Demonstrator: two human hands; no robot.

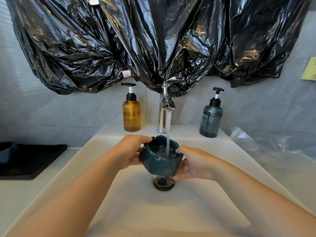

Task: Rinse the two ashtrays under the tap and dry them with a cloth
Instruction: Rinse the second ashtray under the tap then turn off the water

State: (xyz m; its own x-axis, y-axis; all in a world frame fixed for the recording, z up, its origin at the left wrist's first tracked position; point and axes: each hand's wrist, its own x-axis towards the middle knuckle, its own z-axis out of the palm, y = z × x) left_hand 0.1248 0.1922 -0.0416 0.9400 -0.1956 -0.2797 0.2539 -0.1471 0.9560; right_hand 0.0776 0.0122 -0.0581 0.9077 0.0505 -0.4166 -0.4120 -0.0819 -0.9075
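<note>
a dark teal ashtray (159, 159) was held over the middle of the white sink basin (119, 194), straight above the dark round drain (163, 183) and clear of the basin floor. it was tipped a little toward the camera, so its notched rim and wet inside showed. a stream of water (168, 134) fell from the chrome tap (165, 110) into the bowl, where it bubbled.

the left hand (131, 151) gripped the ashtray's left side, thumb laid along the far rim and fingers curled beneath the wall. the right hand (193, 164) gripped the right side, thumb pressed on the rim and fingers curled together under the base.

an amber pump bottle (131, 115) stood on the ledge left of the tap and a blue-green pump bottle (211, 120) stood to its right. crumpled black plastic bags (153, 40) hung across the wall above, one draping down to the tap's handle. on the counter to the left lay a black mat (34, 159), and on it, cut off by the edge, sat what looked like the second ashtray (6, 153), same teal colour. clear plastic sheeting (265, 142) lay on the counter to the right.
</note>
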